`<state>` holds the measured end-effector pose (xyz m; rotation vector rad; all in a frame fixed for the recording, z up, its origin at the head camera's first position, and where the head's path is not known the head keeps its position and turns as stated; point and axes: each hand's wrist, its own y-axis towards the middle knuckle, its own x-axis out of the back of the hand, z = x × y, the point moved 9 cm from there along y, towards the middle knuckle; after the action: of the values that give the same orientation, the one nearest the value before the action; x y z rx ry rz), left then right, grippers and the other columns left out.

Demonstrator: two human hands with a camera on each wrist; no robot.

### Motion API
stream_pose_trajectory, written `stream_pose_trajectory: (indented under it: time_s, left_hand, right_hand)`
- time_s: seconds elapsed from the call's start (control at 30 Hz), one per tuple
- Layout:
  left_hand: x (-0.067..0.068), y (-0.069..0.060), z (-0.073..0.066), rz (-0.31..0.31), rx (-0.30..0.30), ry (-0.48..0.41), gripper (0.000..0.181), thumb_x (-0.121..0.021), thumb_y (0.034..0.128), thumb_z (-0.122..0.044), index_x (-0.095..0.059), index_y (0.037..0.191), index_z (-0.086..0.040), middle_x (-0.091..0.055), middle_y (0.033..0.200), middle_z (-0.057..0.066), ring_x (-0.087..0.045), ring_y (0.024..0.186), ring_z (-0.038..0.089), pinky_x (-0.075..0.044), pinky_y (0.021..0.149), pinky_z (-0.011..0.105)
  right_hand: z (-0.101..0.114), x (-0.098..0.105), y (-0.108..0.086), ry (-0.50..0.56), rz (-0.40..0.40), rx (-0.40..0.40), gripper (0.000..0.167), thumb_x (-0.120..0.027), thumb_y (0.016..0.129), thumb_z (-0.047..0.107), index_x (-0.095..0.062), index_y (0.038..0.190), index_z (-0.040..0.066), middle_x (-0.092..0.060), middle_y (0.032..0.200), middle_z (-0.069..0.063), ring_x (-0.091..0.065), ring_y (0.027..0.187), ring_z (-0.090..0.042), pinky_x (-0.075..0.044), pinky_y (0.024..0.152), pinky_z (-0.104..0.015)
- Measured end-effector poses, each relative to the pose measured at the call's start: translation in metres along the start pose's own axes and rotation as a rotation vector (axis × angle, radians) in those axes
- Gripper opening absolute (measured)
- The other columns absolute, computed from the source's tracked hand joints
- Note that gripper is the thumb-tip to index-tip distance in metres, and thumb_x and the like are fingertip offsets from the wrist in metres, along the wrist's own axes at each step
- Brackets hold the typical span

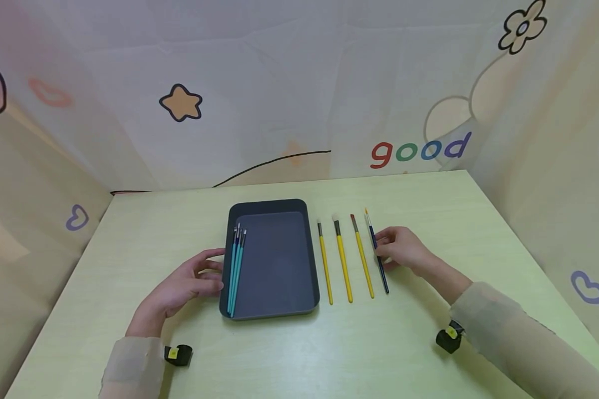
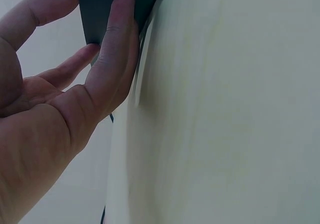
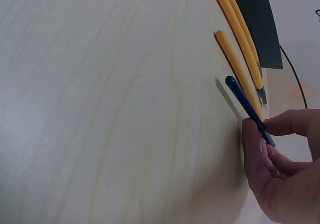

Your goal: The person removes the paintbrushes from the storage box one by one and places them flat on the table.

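Observation:
A dark rectangular tray (image 1: 278,260) stands on the table, with several teal-handled brushes (image 1: 237,271) lying along its left side. My left hand (image 1: 187,282) touches the tray's left wall, fingers spread along it; the left wrist view shows the fingers (image 2: 117,39) against the dark wall (image 2: 95,14). My right hand (image 1: 401,247) pinches a dark blue brush (image 1: 381,266) between thumb and fingers. In the right wrist view the right hand (image 3: 280,159) holds that blue handle (image 3: 242,98), whose end casts a shadow on the tabletop.
Three yellow-handled brushes (image 1: 326,269) (image 1: 344,266) (image 1: 363,260) lie side by side between the tray and the blue brush. A printed curtain (image 1: 279,83) hangs behind the table (image 1: 299,360). Small black devices (image 1: 179,355) (image 1: 449,338) are at both wrists.

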<state>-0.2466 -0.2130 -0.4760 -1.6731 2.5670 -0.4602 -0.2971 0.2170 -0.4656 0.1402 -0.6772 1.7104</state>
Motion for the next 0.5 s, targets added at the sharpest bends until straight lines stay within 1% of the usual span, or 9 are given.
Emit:
stream_pose_trajectory:
  time_s: [0.13, 0.23, 0.37, 0.5]
  left_hand:
    - [0.0000, 0.0000, -0.0010, 0.000, 0.000, 0.002, 0.078, -0.070, 0.0911, -0.001, -0.031, 0.159, -0.006, -0.043, 0.138, 0.028, -0.058, 0.115, 0.034, -0.057, 0.092, 0.040]
    - [0.0000, -0.0006, -0.0017, -0.002, 0.004, 0.004, 0.078, -0.070, 0.0907, -0.001, -0.031, 0.159, -0.006, -0.043, 0.138, 0.028, -0.058, 0.115, 0.034, -0.057, 0.092, 0.040]
    - [0.0001, -0.0013, -0.0020, -0.003, 0.008, 0.003, 0.079, -0.071, 0.0902, 0.000, -0.031, 0.159, -0.006, -0.043, 0.138, 0.028, -0.058, 0.115, 0.034, -0.057, 0.092, 0.040]
    - [-0.0004, -0.0012, -0.0017, 0.001, 0.007, -0.001, 0.079, -0.070, 0.0906, -0.001, -0.031, 0.159, -0.006, -0.043, 0.139, 0.028, -0.058, 0.115, 0.034, -0.057, 0.092, 0.040]
  right_hand:
    - [-0.0029, 0.0011, 0.0001, -0.027, -0.014, -0.007, 0.041, -0.065, 0.094, 0.000, -0.054, 0.132, -0.010, -0.061, 0.110, -0.019, -0.062, 0.087, -0.023, -0.062, 0.070, -0.036]
    - [-0.0039, 0.0015, 0.0003, -0.073, -0.033, -0.005, 0.041, -0.066, 0.092, 0.001, -0.055, 0.130, -0.009, -0.061, 0.108, -0.018, -0.063, 0.085, -0.023, -0.062, 0.068, -0.035]
    - [-0.0001, 0.0011, -0.0010, -0.150, -0.053, 0.034, 0.041, -0.066, 0.091, 0.002, -0.055, 0.129, -0.008, -0.061, 0.105, -0.018, -0.064, 0.079, -0.023, -0.061, 0.064, -0.034]
    - [0.0027, 0.0004, -0.0028, -0.186, -0.063, 0.062, 0.042, -0.065, 0.091, 0.000, -0.053, 0.130, -0.008, -0.061, 0.101, -0.016, -0.062, 0.075, -0.022, -0.061, 0.062, -0.033]
